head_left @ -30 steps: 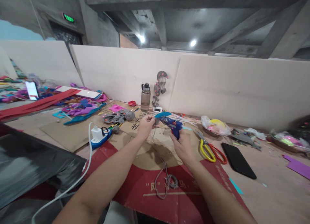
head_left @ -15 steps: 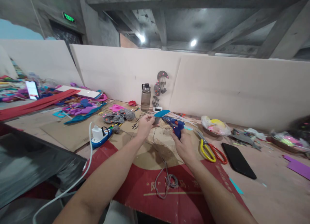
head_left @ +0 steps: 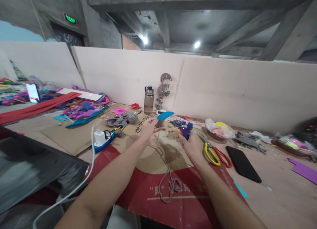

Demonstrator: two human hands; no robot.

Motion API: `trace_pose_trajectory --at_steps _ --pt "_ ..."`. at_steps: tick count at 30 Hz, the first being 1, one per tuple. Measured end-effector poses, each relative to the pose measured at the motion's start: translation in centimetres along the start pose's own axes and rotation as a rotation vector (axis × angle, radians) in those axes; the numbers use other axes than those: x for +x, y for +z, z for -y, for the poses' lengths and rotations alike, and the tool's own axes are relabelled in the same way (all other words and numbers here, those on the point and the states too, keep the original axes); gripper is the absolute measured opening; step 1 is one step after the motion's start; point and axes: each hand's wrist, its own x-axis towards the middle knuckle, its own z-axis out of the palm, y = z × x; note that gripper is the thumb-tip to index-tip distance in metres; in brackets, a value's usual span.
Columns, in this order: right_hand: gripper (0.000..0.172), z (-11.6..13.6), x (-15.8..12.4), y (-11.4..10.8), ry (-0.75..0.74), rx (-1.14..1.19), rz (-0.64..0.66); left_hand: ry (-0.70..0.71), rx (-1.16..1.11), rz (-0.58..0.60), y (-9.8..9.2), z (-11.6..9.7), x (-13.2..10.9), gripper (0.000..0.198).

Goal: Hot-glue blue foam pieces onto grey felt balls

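Over the cardboard, my left hand (head_left: 148,129) pinches a small grey piece (head_left: 160,123), apparently felt, with a curved blue piece (head_left: 165,115) at its top. Grey cord (head_left: 158,143) hangs below that hand and runs down to a loose coil (head_left: 175,185). My right hand (head_left: 189,143) is closed round the handle of a blue hot glue gun (head_left: 184,126). Its nozzle points left toward the grey piece, with a gap between them. Part of the glue gun's handle is hidden by my fingers.
Right of my hand lie scissors (head_left: 211,153) with yellow and red handles and a black phone (head_left: 244,164). A bottle (head_left: 149,102) stands at the back beside a hanging grey ornament (head_left: 164,87). At left are a blue power strip (head_left: 105,143), its white cable (head_left: 92,163) and felt scraps (head_left: 85,110).
The glue gun has moved right, away from the grey and blue pieces, and its body now sits more level. My left hand stays nearly in place, its fingers showing more below the grey piece.
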Motion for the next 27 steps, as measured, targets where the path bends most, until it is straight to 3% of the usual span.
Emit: trace_pose_trajectory --at_steps 4,6,9,11,13,16,21,24,27 --pt "0.017 -3.0 2.0 0.1 0.181 0.009 0.196 0.023 0.017 -0.023 -0.1 0.4 0.3 0.021" --pt "0.016 -4.0 2.6 -0.2 0.162 -0.143 0.226 0.058 0.057 -0.033 -0.1 0.5 0.4 0.022" --pt "0.025 -4.3 2.6 -0.6 0.016 -0.464 -0.084 0.119 0.140 -0.039 -0.1 0.7 0.4 0.017" --pt "0.025 -3.3 1.9 -0.4 -0.044 -0.526 -0.225 0.179 0.228 -0.036 0.0 0.8 0.3 0.013" --pt "0.024 -1.4 1.2 0.5 -0.071 -0.377 -0.088 0.265 0.347 -0.034 0.0 0.9 -0.1 0.011" --pt "0.029 2.0 0.5 3.1 -0.095 0.060 0.099 0.403 0.534 -0.037 0.1 0.6 -0.8 0.009" --pt "0.039 5.1 0.5 6.6 0.150 0.618 0.228 0.448 0.652 -0.030 0.2 0.1 -1.4 0.010" --pt "0.033 5.2 0.5 6.5 0.247 0.697 0.252 0.376 0.534 0.008 0.3 0.2 -1.2 0.013" --pt "0.027 4.6 0.5 5.6 0.191 0.624 0.193 0.295 0.382 0.082 0.4 0.5 -0.9 0.018"
